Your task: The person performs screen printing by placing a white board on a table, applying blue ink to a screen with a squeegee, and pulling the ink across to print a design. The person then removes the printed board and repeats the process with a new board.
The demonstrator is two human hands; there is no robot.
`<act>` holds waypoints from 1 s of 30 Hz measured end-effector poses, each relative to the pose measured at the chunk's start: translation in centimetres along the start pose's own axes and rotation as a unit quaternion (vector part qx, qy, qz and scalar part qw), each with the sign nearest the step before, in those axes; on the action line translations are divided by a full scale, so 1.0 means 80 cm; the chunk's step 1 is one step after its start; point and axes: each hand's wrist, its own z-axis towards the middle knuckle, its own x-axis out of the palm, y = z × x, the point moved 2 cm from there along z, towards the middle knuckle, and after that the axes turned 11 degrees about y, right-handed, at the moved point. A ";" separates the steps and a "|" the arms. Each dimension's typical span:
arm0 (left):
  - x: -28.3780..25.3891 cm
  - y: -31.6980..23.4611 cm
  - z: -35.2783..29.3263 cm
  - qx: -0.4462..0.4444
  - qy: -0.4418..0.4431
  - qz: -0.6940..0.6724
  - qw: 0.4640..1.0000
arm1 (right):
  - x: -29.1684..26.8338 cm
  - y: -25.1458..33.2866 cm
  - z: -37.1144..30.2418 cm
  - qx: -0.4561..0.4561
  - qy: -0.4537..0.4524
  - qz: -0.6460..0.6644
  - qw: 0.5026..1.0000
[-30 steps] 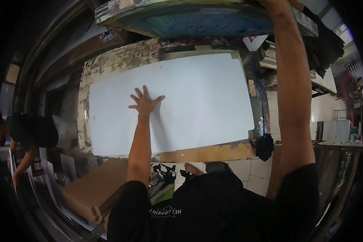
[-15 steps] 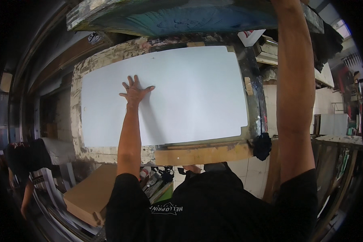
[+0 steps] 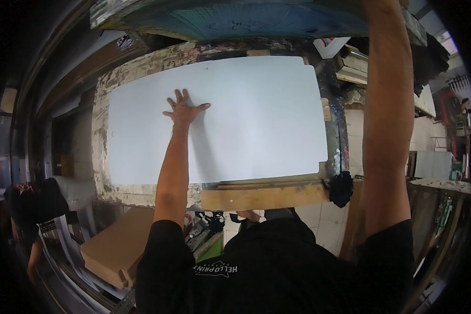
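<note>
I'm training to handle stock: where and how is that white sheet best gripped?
Probably pinch the white sheet by its right short edge, coming from the right: it lies flat, and the left hand is spread on its left half, leaving that end free of hands. Whether the edge overhangs is unclear.

Sheet (image 3: 261, 120): plain white, faintly bluish. Counter (image 3: 100, 157): cream, mottled with brown and grey. Framed panel (image 3: 282, 23): blue-green with dark lines. Wooden strip (image 3: 272, 198): tan. Bundled cloth (image 3: 341, 189): black. Carton (image 3: 115, 242): plain brown. Shirt (image 3: 298, 272): black with white print.
</note>
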 end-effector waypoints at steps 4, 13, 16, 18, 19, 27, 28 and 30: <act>-0.005 -0.005 -0.008 -0.020 0.008 -0.013 1.000 | -0.001 0.014 -0.011 0.002 -0.001 0.000 1.000; -0.002 -0.036 -0.026 -0.054 -0.054 0.011 0.997 | 0.004 0.026 -0.042 0.041 0.009 -0.041 0.998; 0.002 -0.049 -0.044 -0.012 -0.172 -0.024 0.985 | 0.005 0.058 -0.058 0.078 0.055 -0.066 0.993; -0.019 -0.073 -0.077 0.063 -0.301 -0.121 0.944 | 0.011 0.055 -0.079 0.047 0.032 -0.087 0.995; -0.032 -0.084 -0.107 0.139 -0.320 -0.258 0.901 | 0.020 0.050 -0.089 0.030 0.022 -0.094 0.995; -0.038 -0.047 -0.346 0.307 -0.251 -0.726 0.562 | 0.137 0.090 -0.269 -0.037 -0.014 -0.089 0.995; -0.018 -0.039 -0.357 0.260 -0.238 -0.733 0.582 | 0.152 0.096 -0.287 -0.012 0.009 -0.059 0.998; 0.037 -0.009 -0.363 0.216 -0.187 -0.726 0.626 | 0.184 0.096 -0.315 0.039 0.056 0.006 0.998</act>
